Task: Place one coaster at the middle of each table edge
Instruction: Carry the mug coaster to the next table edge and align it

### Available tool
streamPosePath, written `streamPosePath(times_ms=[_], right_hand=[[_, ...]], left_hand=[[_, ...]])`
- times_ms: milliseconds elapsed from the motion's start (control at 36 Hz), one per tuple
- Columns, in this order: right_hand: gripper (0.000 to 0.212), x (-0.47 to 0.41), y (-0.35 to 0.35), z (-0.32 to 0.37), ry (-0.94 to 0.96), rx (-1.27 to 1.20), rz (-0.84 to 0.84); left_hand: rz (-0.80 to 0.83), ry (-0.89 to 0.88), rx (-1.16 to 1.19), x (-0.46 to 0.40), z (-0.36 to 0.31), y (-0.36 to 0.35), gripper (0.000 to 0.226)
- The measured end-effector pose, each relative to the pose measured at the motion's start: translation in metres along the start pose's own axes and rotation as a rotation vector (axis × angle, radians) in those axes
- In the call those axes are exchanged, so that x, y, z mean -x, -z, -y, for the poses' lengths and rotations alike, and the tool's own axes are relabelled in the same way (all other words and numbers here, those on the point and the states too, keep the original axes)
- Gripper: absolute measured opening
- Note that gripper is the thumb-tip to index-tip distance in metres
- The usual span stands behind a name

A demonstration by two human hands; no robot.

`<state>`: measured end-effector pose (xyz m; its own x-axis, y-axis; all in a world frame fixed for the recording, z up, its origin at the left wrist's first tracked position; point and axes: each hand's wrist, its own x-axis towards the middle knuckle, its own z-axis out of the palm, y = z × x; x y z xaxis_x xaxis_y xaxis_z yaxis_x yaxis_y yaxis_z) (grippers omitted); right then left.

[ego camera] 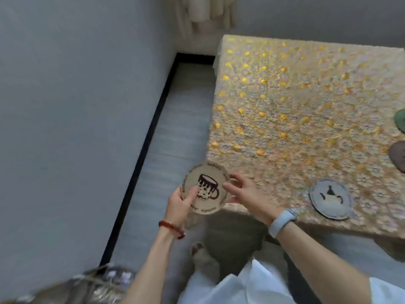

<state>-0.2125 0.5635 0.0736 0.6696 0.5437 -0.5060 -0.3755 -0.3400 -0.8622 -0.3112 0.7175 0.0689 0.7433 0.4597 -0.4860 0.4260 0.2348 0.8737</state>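
Note:
My left hand (183, 201) holds a round beige coaster (211, 178) printed with a dark cup, its thumb pressed on the face. The coaster hovers at the table's near left corner, partly off the edge. My right hand (243, 193) touches the coaster's right rim with spread fingers. A pale blue coaster (329, 199) with a teapot picture lies flat on the table (285, 106) close to its near edge. Two more coasters, a green one (400, 120) and a brownish one (397, 155), are cut off at the right border.
The table wears a glittering gold flower-patterned cloth. A grey floor strip (175, 139) runs between the table's left edge and a pale wall (76, 106) with black skirting. A shiny woven object (92, 286) sits bottom left. A cream curtain (206, 12) hangs at the top.

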Motion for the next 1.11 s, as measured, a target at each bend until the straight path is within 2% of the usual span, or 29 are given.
streamPosePath(times_ms=[56,139,250,333,417,556,667,861,1111], right_hand=[[0.020,-0.008,-0.040,0.006,-0.019,-0.001,-0.007],[0.024,-0.023,-0.084,0.018,-0.007,0.072,-0.056],[0.025,-0.051,-0.116,0.034,0.151,0.383,-0.142],[0.027,-0.074,-0.125,0.043,0.195,0.484,-0.189],[0.027,-0.100,-0.127,0.052,0.190,0.531,-0.227],[0.028,-0.151,-0.124,0.071,0.159,0.518,-0.306],[0.027,-0.188,-0.121,0.093,0.120,0.467,-0.397],[0.024,-0.223,-0.105,0.125,0.041,0.300,-0.611],[0.029,-0.237,-0.072,0.136,-0.144,0.091,-0.981]], left_hand=[[-0.038,0.034,-0.032,-0.001,0.001,0.034,0.006],[-0.061,0.059,-0.224,-0.015,0.003,0.080,0.007],[-0.050,0.107,-0.462,-0.044,-0.002,0.126,0.034],[-0.069,0.071,-0.674,-0.068,-0.011,0.151,0.039],[-0.050,-0.054,-0.921,-0.094,-0.025,0.167,0.042],[0.040,-0.215,-1.121,-0.149,-0.063,0.176,0.040],[0.163,-0.266,-1.209,-0.201,-0.105,0.169,0.037],[0.310,-0.415,-1.230,-0.283,-0.172,0.138,0.036],[0.703,-0.488,-1.316,-0.359,-0.194,0.084,0.037]])
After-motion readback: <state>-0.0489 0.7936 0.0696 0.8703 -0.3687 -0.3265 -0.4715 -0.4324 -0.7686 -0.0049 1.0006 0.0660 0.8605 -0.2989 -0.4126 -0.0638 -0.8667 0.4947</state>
